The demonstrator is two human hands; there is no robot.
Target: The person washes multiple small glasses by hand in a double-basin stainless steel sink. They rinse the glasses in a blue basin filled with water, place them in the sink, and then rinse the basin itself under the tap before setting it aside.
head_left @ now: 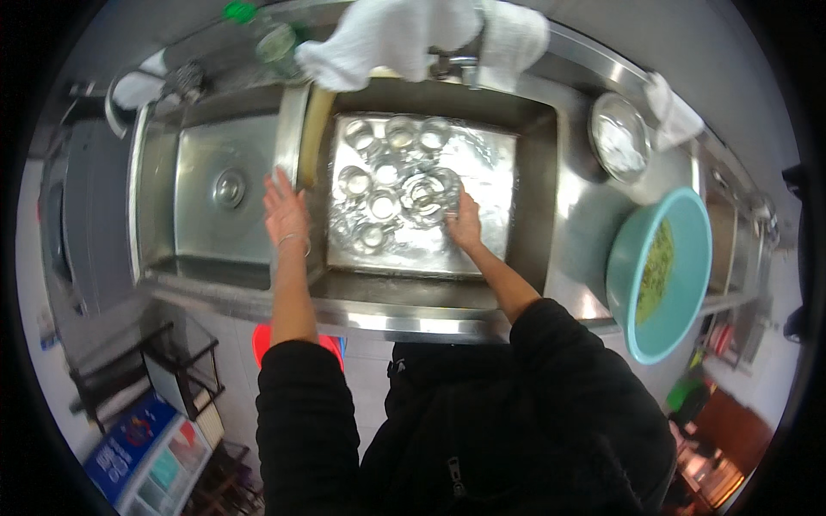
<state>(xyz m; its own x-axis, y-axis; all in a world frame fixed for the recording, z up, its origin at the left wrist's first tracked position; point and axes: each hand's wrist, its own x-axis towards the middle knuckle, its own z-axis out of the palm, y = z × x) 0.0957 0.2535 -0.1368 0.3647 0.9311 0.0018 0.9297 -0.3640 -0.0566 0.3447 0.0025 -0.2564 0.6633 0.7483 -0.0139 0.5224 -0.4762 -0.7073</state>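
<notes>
Water stands in the right basin (pixel 441 293) of a stainless steel double sink. Several clear drinking glasses, among them one glass (pixel 372 237) at the near left, are grouped in its left half. My right hand (pixel 466 222) reaches into this basin, its fingers curled round the side of a clear glass (pixel 444 180); ripples and glare blur the glass's outline. My left hand (pixel 286 209) is over the divider (pixel 292 138) between the basins, with fingers apart and nothing in them. Whether it rests on the metal I cannot tell.
White cloths (pixel 400 39) hang about the faucet (pixel 461 62). A turquoise basin (pixel 619 284) with green bits inside stands at the right, below a metal bowl (pixel 619 138). A green-capped plastic bottle (pixel 276 45) stands behind the left basin (pixel 222 242). A red container (pixel 261 342) is below.
</notes>
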